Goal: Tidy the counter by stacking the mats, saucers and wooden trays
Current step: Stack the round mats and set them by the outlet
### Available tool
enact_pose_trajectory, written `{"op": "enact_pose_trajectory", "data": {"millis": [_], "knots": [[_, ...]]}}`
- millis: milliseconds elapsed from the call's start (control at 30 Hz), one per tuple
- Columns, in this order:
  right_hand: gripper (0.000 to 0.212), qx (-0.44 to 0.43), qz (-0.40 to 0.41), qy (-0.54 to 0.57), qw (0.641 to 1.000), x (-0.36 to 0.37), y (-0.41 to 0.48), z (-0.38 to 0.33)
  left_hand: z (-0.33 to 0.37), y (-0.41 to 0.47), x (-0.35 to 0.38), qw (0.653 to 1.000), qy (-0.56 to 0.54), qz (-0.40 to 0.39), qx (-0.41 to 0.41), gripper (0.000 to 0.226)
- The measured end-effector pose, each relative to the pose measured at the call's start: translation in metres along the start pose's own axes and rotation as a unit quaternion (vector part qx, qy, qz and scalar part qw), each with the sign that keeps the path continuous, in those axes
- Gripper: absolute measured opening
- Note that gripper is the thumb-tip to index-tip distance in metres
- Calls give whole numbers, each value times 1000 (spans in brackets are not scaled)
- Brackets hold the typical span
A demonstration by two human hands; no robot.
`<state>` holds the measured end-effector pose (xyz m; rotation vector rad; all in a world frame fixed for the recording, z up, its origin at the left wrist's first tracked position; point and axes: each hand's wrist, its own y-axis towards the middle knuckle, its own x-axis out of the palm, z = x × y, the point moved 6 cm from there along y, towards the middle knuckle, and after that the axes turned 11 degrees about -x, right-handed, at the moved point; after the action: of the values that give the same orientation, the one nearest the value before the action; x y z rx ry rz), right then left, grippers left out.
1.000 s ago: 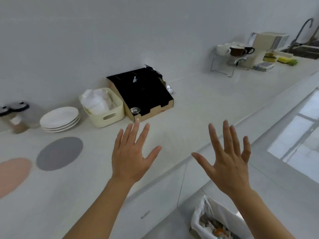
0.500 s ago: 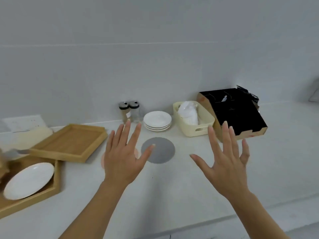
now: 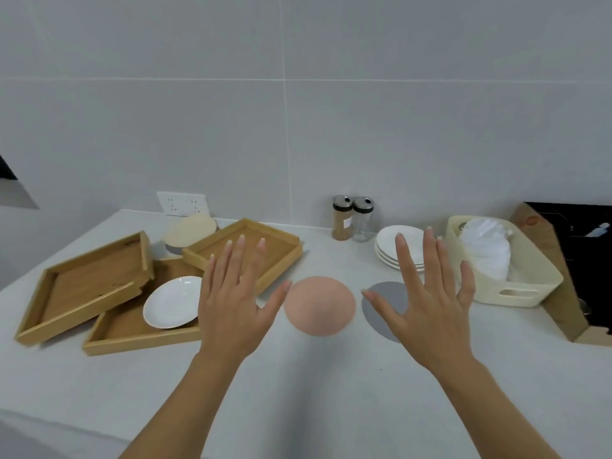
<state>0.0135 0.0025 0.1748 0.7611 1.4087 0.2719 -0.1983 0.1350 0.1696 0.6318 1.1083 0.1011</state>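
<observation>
My left hand (image 3: 233, 299) and my right hand (image 3: 427, 303) hover open above the white counter, fingers spread, holding nothing. Between them lies a round pink mat (image 3: 319, 305). A grey mat (image 3: 385, 304) is partly hidden behind my right hand. Three wooden trays sit at the left: a tilted one (image 3: 89, 283), a lower one (image 3: 129, 329) holding a white saucer (image 3: 172, 302), and a far one (image 3: 265, 241) behind my left hand. A stack of white saucers (image 3: 387, 246) stands at the back right. A beige mat (image 3: 190, 230) rests on something grey near the wall.
Two spice jars (image 3: 352, 218) stand by the wall. A cream basket (image 3: 510, 289) with white bags and a dark cardboard organiser (image 3: 569, 260) fill the right side. A wall socket (image 3: 182, 203) is behind the trays. The counter's front edge runs along the lower left.
The view has swung left along the counter, bringing the trays, the saucer and the pink mat into sight. Both hands stay open and raised in front of me.
</observation>
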Motion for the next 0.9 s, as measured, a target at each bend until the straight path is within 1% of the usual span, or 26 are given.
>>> {"op": "enact_pose_trajectory", "data": {"millis": [67,267,467,667,900], "knots": [[76,-15,-9,12,1000,17,18,11,5,10,13,1000,9,5,-23,69],[77,-27,8,9,1000,29,24,24,12,13,20,1000,9,19,-20,68],[74,-21,3,-7,1000,48,24,53,31,13,49,1000,19,-14,-21,67],[75,-6,-52,-33,998,74,10,85,59,7,86,997,21,-72,-11,71],[75,11,-117,-45,992,102,-4,119,88,-5,127,991,28,-130,7,68]]}}
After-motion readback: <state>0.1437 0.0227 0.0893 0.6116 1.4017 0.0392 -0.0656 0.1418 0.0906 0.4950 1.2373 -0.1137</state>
